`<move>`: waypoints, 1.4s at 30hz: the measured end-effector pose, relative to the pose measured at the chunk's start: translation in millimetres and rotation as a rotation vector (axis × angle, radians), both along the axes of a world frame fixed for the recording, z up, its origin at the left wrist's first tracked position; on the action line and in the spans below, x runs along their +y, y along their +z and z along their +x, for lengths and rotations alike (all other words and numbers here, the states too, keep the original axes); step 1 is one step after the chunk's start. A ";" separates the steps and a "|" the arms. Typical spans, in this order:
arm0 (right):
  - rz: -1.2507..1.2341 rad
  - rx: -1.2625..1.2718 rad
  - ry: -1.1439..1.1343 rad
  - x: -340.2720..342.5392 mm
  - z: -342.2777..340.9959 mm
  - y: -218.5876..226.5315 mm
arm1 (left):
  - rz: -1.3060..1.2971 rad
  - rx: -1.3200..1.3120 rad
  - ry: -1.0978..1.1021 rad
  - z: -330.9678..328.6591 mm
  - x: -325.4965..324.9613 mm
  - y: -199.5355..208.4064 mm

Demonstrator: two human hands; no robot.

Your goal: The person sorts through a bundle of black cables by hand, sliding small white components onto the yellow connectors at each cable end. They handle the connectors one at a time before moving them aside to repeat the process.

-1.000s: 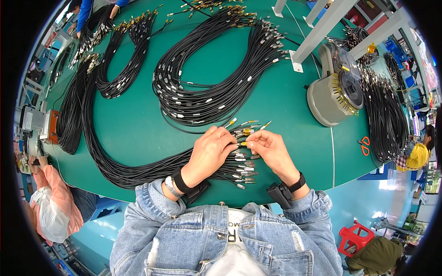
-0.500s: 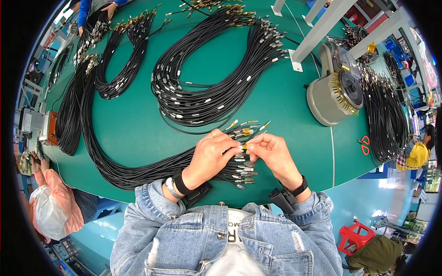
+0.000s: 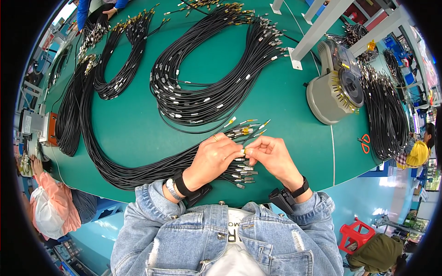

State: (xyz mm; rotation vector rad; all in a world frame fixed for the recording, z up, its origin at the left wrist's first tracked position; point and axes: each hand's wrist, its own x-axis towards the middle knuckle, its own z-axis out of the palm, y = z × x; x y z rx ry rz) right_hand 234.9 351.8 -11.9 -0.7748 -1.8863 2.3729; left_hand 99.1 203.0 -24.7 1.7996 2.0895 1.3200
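A thick bundle of black cables (image 3: 133, 172) curves across the green table to my hands, with silver connectors (image 3: 246, 173) fanned out at its end. My left hand (image 3: 212, 157) lies over the bundle and pinches one cable near its tip. Against that tip, my right hand (image 3: 272, 156) has thumb and forefinger closed on a small piece of yellow tape (image 3: 243, 151). The fingertips partly hide the tape and the cable end. Just beyond my hands, other cable ends with yellow tape (image 3: 247, 131) stick out to the right.
A round grey tape dispenser (image 3: 329, 94) with yellow strips stands to the right, near orange-handled scissors (image 3: 365, 144). A large looped cable bundle (image 3: 202, 101) lies ahead. Grey metal posts (image 3: 317, 34) rise at the far right. A co-worker's hand (image 3: 109, 12) touches cables at the far left.
My right fingers have curled in more closely around the cable tip, and less of the yellow tape shows between my hands. Both hands stay in nearly the same place.
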 end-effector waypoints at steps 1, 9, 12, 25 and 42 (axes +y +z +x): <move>0.000 0.000 0.000 -0.2 0.4 -0.3 | 0.005 0.010 -0.014 1.1 0.3 -1.0; -0.048 0.018 0.050 2.9 2.2 -4.6 | 0.006 0.018 -0.036 3.4 1.4 -3.2; -0.257 -0.020 -0.056 0.6 3.3 5.0 | 0.007 0.022 -0.007 3.7 1.4 -1.8; -0.125 -0.030 0.031 1.1 8.9 -7.9 | 0.010 0.036 -0.017 8.3 0.4 -5.2; 0.007 -0.064 -0.006 0.5 9.7 -11.1 | -0.062 0.006 -0.016 7.7 -6.7 -5.9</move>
